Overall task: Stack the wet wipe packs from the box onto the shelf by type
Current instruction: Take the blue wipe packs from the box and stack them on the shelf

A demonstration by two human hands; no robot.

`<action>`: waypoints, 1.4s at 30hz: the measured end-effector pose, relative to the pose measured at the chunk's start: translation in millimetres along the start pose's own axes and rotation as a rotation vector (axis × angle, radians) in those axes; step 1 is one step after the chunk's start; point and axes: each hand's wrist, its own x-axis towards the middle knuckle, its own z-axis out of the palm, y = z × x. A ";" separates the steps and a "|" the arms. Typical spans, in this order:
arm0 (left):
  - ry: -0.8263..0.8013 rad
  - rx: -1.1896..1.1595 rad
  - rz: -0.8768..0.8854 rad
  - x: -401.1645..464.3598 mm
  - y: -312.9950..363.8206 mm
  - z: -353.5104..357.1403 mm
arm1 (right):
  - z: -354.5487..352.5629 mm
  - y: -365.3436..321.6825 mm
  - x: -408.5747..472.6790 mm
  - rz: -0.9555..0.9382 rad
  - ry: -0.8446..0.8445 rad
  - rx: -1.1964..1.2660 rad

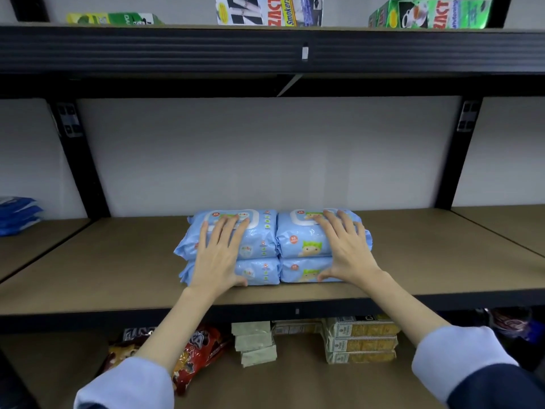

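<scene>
Wet wipe packs in light blue wrap sit on the middle shelf (118,278) in the head view, four of them in two stacks of two standing side by side and touching: the left stack (259,252) and the right stack (306,249). The left hand (219,255) lies flat on the left stack, fingers straight and spread over the top pack, thumb against the front of the lower one. The right hand (346,249) rests likewise on the right stack, fingers extended, thumb touching the lower pack's front. Darker blue packs (17,214) lie far left on the neighbouring bay. Toothpaste boxes (430,13) stand on the shelf above; snack bags (200,355) and cracker packs (361,340) lie below.
</scene>
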 end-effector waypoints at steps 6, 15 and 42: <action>0.073 -0.064 0.011 3.6 -15.4 10.6 | 8.6 -4.1 10.3 -0.029 0.030 0.036; 0.059 -0.034 -0.022 15.6 -86.2 42.7 | 40.8 -53.3 68.8 -0.053 0.019 0.072; -0.121 0.027 -0.199 88.6 -289.0 157.1 | 156.6 -160.7 261.1 -0.130 -0.035 0.013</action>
